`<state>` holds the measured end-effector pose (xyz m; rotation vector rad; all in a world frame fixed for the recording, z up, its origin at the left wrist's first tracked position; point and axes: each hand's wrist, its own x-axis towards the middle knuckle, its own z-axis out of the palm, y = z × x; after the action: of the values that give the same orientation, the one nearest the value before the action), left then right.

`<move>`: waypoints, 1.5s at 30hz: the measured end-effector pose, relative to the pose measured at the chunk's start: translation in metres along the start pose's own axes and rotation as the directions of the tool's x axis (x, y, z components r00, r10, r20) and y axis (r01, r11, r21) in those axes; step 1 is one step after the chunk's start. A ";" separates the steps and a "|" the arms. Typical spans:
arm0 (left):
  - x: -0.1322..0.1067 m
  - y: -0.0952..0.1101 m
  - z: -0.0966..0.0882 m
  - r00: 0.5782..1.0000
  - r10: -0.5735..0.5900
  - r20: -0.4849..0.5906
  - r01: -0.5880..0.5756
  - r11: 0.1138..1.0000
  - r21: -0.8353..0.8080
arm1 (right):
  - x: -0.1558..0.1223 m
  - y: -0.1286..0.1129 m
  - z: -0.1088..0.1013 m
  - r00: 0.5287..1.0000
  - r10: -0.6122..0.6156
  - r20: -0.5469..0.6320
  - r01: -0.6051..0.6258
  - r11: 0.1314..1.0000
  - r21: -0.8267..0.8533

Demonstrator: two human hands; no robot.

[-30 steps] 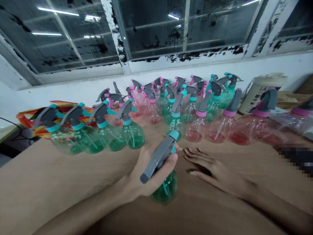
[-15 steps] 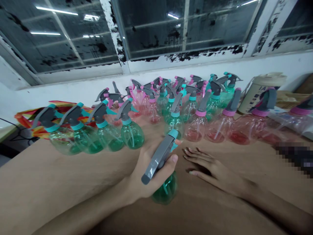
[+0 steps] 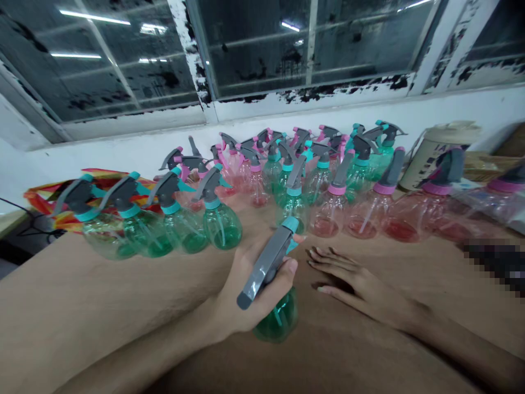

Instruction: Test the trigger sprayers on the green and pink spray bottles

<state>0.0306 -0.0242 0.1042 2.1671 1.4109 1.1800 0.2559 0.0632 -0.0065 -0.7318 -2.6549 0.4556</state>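
My left hand (image 3: 250, 284) is wrapped round the neck of a green spray bottle (image 3: 276, 320) that stands on the brown table (image 3: 102, 295). The bottle's grey trigger head (image 3: 266, 262) with a teal nozzle sticks up above my fingers. My right hand (image 3: 348, 279) lies flat on the table just right of the bottle, fingers stretched out and holding nothing.
Several green spray bottles (image 3: 221, 221) stand in a row at the left. Many pink (image 3: 371, 216) and green bottles crowd the back by the white wall. A cream jar (image 3: 435, 150) stands at the right. A red and yellow bag (image 3: 45, 200) lies at the far left.
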 end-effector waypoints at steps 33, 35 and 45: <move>-0.001 0.004 0.003 0.994 -0.113 0.005 0.113 0.993 -0.043 | 0.001 0.000 0.001 1.000 -0.009 -0.008 0.009 1.000 0.005; 0.000 0.004 0.003 0.993 -0.121 -0.010 0.121 0.992 -0.046 | 0.001 -0.002 0.000 1.000 -0.009 -0.010 0.009 1.000 0.005; 0.013 -0.022 0.002 0.989 -0.084 -0.125 0.089 0.995 0.037 | 0.032 -0.081 -0.016 0.952 0.210 -0.221 -0.202 0.978 0.059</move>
<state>0.0209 -0.0023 0.0945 2.0685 1.5780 1.2830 0.2021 0.0179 0.0477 -0.9937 -2.3641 0.4433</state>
